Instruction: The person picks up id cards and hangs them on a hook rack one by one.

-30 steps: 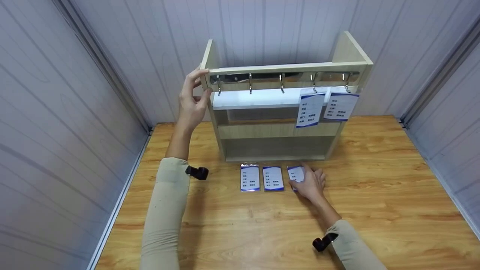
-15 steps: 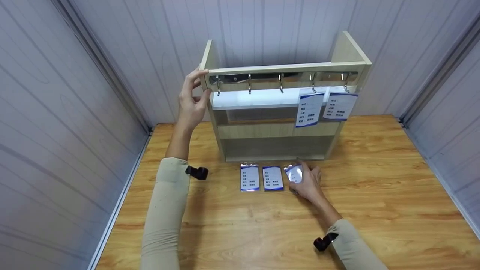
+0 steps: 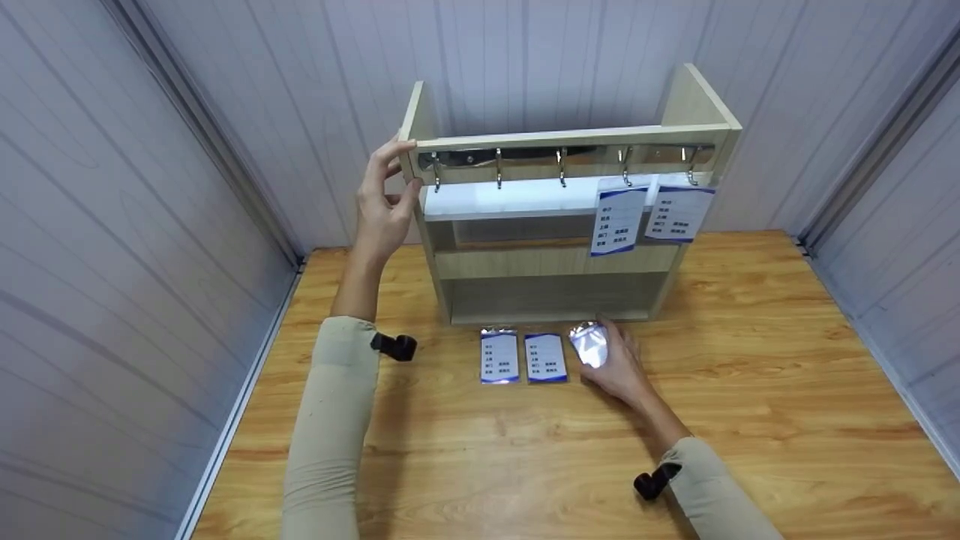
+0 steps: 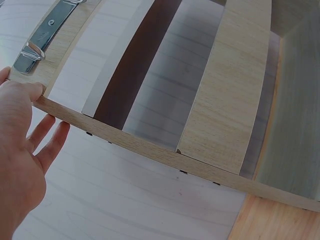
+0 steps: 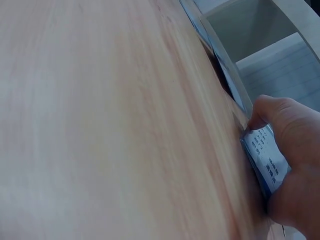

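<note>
My left hand [image 3: 386,202] grips the upper left corner of a light wooden shelf [image 3: 555,262], thumb in front and fingers wrapped round the side panel [image 4: 135,142]. In front of the shelf, my right hand [image 3: 621,367] holds a badge card [image 3: 590,345] by its edges. Glare whitens the card's face in the head view, while printed text shows on the card [image 5: 267,155] in the right wrist view. To its left, a middle badge card [image 3: 546,358] and a left badge card [image 3: 499,356] lie flat on the table.
A metal hook rail [image 3: 517,156] with several hooks runs across the shelf's top front. From its two right hooks hang a badge card [image 3: 619,219] and another badge card [image 3: 679,213]. The wooden table [image 3: 480,450] meets a left wall [image 3: 135,262] and a right wall [image 3: 900,262].
The badge card under my right hand has tilted up and turned slightly, and its face now catches glare. My right fingers have drawn in round it. My left hand stays on the shelf.
</note>
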{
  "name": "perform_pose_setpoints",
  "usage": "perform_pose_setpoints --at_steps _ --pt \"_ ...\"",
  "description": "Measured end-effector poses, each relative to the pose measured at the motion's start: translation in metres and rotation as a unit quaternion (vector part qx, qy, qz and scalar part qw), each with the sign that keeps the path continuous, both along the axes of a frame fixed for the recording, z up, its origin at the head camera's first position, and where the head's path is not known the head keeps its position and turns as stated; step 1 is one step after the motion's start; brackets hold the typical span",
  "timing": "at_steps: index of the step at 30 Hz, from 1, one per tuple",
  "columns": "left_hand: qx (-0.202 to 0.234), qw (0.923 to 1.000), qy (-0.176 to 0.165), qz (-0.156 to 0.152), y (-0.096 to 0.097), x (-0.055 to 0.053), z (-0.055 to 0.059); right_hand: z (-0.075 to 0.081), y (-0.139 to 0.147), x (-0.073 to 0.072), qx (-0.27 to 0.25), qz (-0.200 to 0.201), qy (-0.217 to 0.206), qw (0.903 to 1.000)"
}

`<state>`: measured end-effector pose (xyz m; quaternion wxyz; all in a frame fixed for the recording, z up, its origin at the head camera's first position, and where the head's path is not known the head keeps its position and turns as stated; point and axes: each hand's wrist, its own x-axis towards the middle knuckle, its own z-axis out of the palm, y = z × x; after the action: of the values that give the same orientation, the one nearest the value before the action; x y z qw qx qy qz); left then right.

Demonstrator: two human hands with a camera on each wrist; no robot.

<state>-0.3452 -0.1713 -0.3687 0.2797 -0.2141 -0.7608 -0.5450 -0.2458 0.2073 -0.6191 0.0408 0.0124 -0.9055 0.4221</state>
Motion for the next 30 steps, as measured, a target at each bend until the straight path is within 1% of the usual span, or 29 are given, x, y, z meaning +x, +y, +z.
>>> perform_pose_setpoints --at_steps 5,12,16,19,23,25,29,30 --pt "0.005 1.0000 -0.003 0.002 0.000 0.000 0.000 -0.001 0.002 -0.001 -0.006 0.007 0.012 0.9999" --pt "0.018 0.9998 -0.003 -0.004 0.001 -0.001 -0.001 -0.001 0.005 0.000 -0.018 0.016 0.006 0.9997" --pt "0.021 0.9998 -0.004 -0.004 0.001 -0.001 -0.001 -0.004 0.006 -0.001 -0.022 0.026 0.030 0.9990" --pt "0.011 0.9999 -0.007 0.000 0.001 0.000 0.000 -0.011 0.008 -0.003 -0.021 0.030 0.056 0.9978" --pt "-0.003 1.0000 -0.007 0.003 0.000 0.001 0.000 -0.021 0.011 -0.006 -0.001 0.039 0.082 0.9959" --pt "-0.003 1.0000 -0.006 0.002 0.000 0.001 -0.001 -0.024 0.013 -0.008 0.009 0.048 0.092 0.9946" --pt "0.000 1.0000 -0.004 0.001 0.001 0.001 -0.001 -0.024 0.014 -0.009 0.009 0.058 0.108 0.9924" --pt "0.000 1.0000 -0.004 0.001 0.001 0.001 -0.001 -0.022 0.014 -0.008 0.009 0.060 0.110 0.9921"
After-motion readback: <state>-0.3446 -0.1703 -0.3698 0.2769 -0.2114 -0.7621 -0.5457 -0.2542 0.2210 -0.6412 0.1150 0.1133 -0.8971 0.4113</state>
